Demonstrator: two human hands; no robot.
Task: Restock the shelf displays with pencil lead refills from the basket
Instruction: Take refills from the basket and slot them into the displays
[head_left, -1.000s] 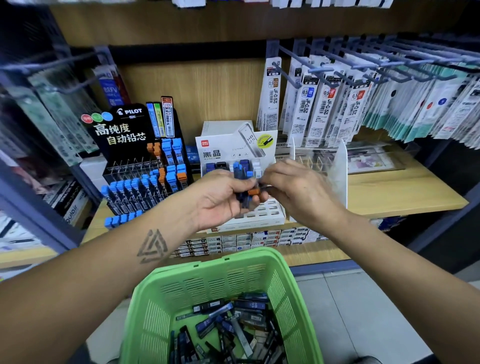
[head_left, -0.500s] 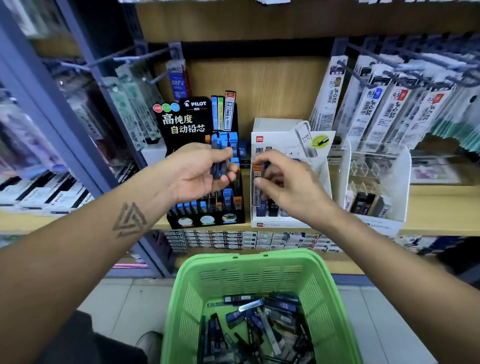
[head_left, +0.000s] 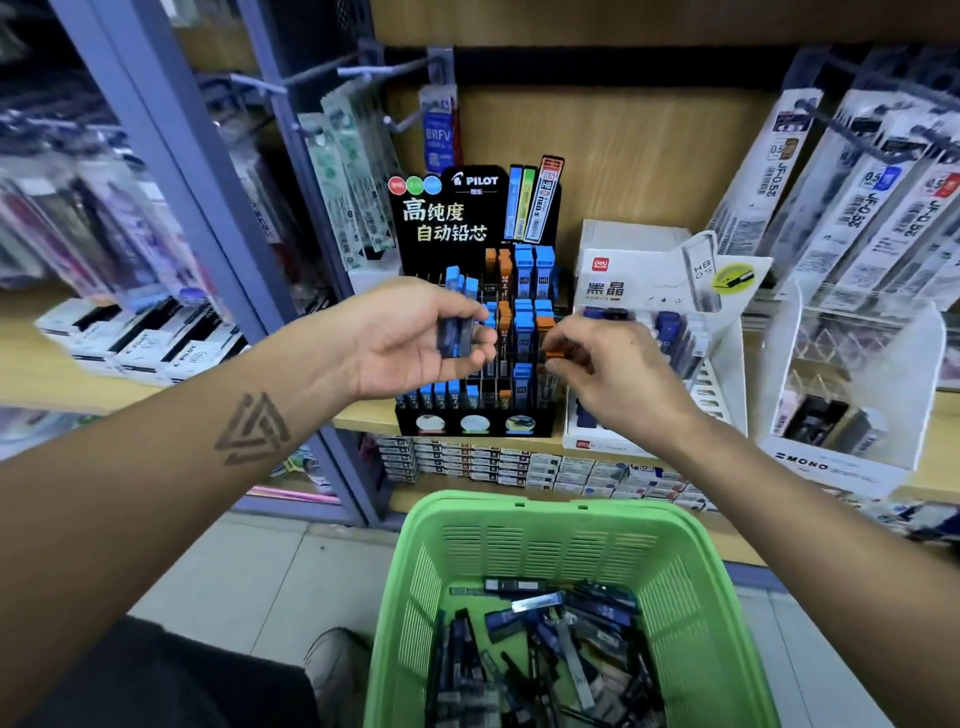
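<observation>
Before the black tiered Pilot display rack (head_left: 475, 332), at chest height, left hand (head_left: 415, 340) curled round a small bundle of blue-capped, dark translucent plastic lead-refill cases (head_left: 456, 335), thumb and fingers clamping their flat sides; just to its right, right hand (head_left: 613, 374) pinching a single orange-capped refill case (head_left: 563, 355) at its cap end between thumb and forefinger, held close against the rack's front columns, touching or not cannot be told; probably about to go into one of the orange rows, several slots there standing unfilled; likely very light, rigid and smooth-sided, so prone to slipping from a loose pinch and to rattling open if squeezed at the cap; best gripped across the narrow flat faces near the middle, then steered upright into a slot; thin plastic and brittle leads inside suggest no forcing against the dividers; beside the rack on the wooden shelf (head_left: 649, 156), a white cardboard Deli display box (head_left: 649, 291) with dark blue refills, and further right a clear acrylic Mono-labelled stand (head_left: 852, 415); hanging packets of pen refills (head_left: 857, 208) on hooks above; below the hands, a green slotted plastic basket (head_left: 545, 545) on the floor, many more dark refill cases (head_left: 540, 634) lying jumbled in its bottom, so restocking looks far from finished.
</observation>
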